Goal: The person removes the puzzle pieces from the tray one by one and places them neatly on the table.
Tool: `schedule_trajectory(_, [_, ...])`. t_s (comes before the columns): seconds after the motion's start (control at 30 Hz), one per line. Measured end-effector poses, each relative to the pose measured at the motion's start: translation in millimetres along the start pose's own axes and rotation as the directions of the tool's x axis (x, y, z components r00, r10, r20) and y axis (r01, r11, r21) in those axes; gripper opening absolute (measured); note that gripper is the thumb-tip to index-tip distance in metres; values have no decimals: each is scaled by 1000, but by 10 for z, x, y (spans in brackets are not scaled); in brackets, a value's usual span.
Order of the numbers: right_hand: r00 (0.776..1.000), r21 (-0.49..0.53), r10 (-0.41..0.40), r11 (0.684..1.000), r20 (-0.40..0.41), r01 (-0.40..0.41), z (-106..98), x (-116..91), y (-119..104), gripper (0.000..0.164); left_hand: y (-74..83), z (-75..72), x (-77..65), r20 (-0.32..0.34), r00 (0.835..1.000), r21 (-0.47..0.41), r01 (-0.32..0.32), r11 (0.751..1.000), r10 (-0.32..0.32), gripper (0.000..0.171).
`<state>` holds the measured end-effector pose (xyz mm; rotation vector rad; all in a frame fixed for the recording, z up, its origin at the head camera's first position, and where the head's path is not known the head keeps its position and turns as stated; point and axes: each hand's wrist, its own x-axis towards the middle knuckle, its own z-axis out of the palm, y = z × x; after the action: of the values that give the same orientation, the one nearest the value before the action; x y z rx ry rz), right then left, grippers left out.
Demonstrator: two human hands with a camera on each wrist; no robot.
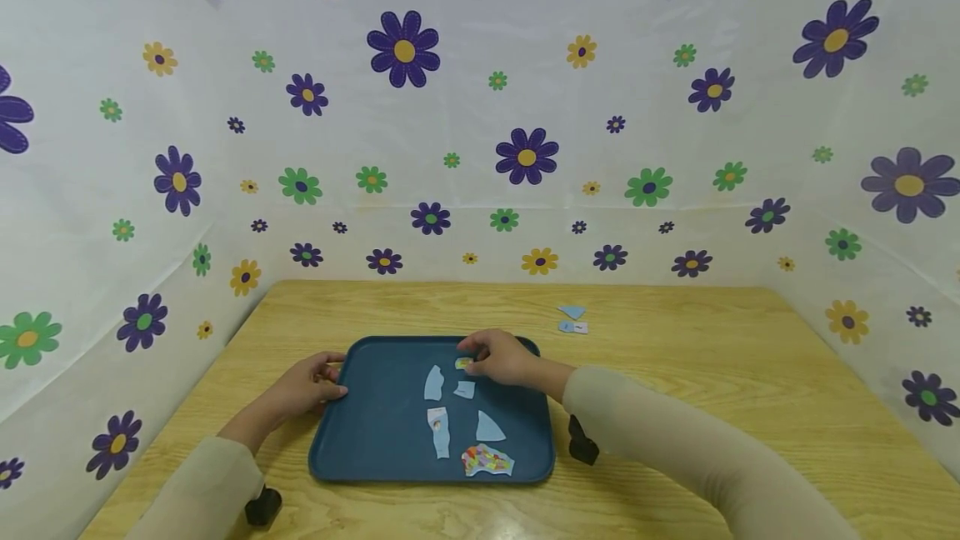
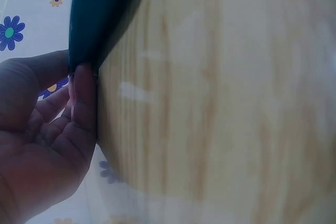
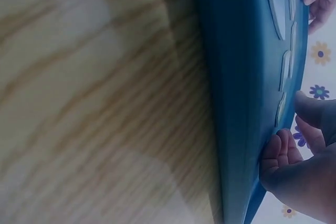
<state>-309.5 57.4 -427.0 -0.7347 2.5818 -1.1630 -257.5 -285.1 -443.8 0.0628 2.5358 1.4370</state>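
A dark blue tray [image 1: 375,423] rests on the wooden table with several cut-out paper pieces on its right half. My left hand [image 1: 311,383] grips the tray's left rim; in the left wrist view, thumb and fingers of that hand [image 2: 50,129] meet at the edge. Over the tray's far right part, my right hand [image 1: 504,357] has its thumb and fingertips around a small yellow piece [image 1: 462,363]. That piece [image 3: 281,109] lies flat by the fingertips in the right wrist view. Nearby are pale blue pieces [image 1: 434,383] and a multicoloured piece [image 1: 487,460] close to the near rim.
Beyond the tray, towards the back right, a light blue triangle [image 1: 573,312] and another small piece [image 1: 573,327] lie on the table [image 1: 675,357]. Flower-printed white sheeting [image 1: 465,107] surrounds the table at the back and both sides.
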Motion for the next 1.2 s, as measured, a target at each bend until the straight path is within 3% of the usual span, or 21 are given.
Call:
schedule_trajectory(0.73, [998, -75, 9, 997, 60, -5, 26, 99, 7, 34, -5, -3, 6, -3, 1000, 15, -7, 1000, 8, 57])
schedule_trajectory(1.2, [996, -131, -22, 991, 89, 34, 17, 120, 34, 31, -12, -5, -6, 2, 1000, 24, -25, 999, 24, 57])
